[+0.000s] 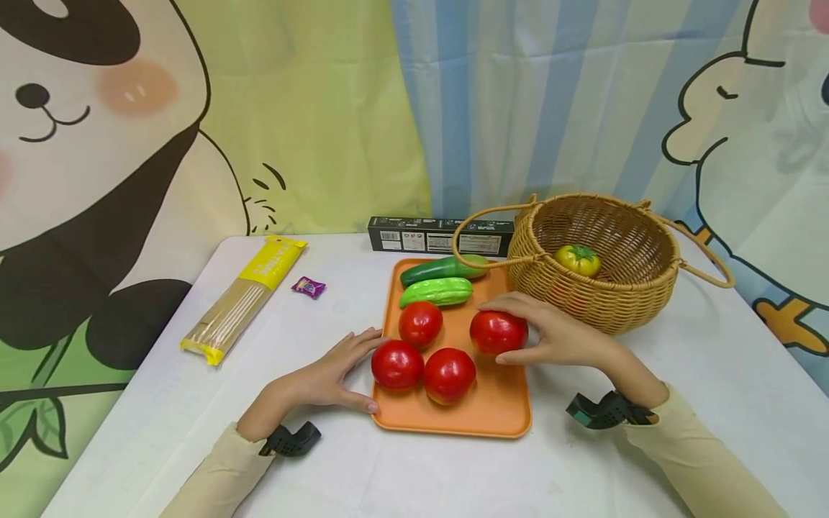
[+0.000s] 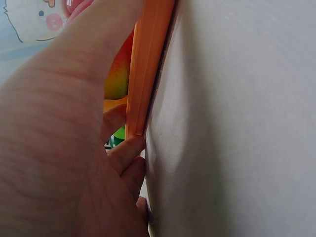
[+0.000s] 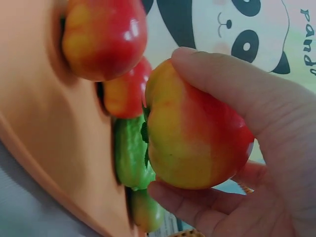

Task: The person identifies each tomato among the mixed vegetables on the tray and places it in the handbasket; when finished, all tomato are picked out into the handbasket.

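Note:
My right hand (image 1: 558, 335) grips a red tomato (image 1: 496, 332) between thumb and fingers over the right side of an orange tray (image 1: 492, 410). In the right wrist view this tomato (image 3: 197, 133) looks lifted off the tray, its yellowish stem end with green leaves facing the tray. Three more red tomatoes (image 1: 450, 375) sit on the tray, with a light green cucumber (image 1: 437, 291) and a darker green one (image 1: 434, 271) behind them. My left hand (image 1: 330, 373) rests against the tray's left edge, fingers spread and nearly straight; its fingertips (image 2: 129, 148) touch the rim.
A wicker basket (image 1: 609, 298) with looped handles stands right of the tray, holding a yellow-green tomato (image 1: 578, 260). Behind the tray lies a black box (image 1: 440, 236). Leftward are a yellow noodle packet (image 1: 246, 298) and a small purple wrapped sweet (image 1: 309, 287).

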### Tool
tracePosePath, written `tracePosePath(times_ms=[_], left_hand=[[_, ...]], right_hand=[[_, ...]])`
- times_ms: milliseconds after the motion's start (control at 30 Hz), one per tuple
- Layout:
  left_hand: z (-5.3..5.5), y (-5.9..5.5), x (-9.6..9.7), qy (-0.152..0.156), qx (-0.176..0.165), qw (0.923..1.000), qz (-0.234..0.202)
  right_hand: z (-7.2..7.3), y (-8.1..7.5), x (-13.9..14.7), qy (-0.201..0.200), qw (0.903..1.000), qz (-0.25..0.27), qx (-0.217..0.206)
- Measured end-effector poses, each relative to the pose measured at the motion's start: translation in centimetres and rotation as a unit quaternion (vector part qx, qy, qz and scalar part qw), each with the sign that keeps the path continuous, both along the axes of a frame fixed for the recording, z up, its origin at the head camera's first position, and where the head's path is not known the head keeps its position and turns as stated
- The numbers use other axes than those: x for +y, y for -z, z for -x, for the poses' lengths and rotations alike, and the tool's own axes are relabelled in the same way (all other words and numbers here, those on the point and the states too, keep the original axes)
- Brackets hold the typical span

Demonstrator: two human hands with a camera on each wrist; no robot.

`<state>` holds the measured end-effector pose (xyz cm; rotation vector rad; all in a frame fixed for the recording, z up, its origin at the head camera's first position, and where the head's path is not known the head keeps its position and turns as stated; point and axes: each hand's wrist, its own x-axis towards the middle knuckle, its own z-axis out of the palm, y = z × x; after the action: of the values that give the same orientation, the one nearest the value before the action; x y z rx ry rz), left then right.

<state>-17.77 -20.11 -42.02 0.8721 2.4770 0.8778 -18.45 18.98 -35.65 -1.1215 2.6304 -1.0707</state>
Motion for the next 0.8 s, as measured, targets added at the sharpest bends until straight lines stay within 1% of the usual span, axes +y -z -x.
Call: tracePosePath(times_ms=[167, 400, 567, 800], left_hand=[[0.0, 0.1, 0.0, 0.000, 0.003, 1.0000, 0.001], [0.0, 0.0, 0.0, -0.001, 0.000, 1.0000, -0.001], [0.0, 0.0, 0.1, -0.002, -0.002, 1.0000, 0.001], [0.0, 0.0, 0.0, -0.002, -0.004, 1.0000, 0.001]], right_hand=[[-0.2, -0.5, 0.1, -0.002, 0.9999, 0.007, 0.015], [-0.5, -1.3, 0.2, -0.004, 0.9980, 0.024, 0.057], [-0.5, -1.5, 0.4, -0.002, 0.9961, 0.035, 0.081], [-0.4, -2.1, 0.8, 0.004, 0.9940, 0.069, 0.085]])
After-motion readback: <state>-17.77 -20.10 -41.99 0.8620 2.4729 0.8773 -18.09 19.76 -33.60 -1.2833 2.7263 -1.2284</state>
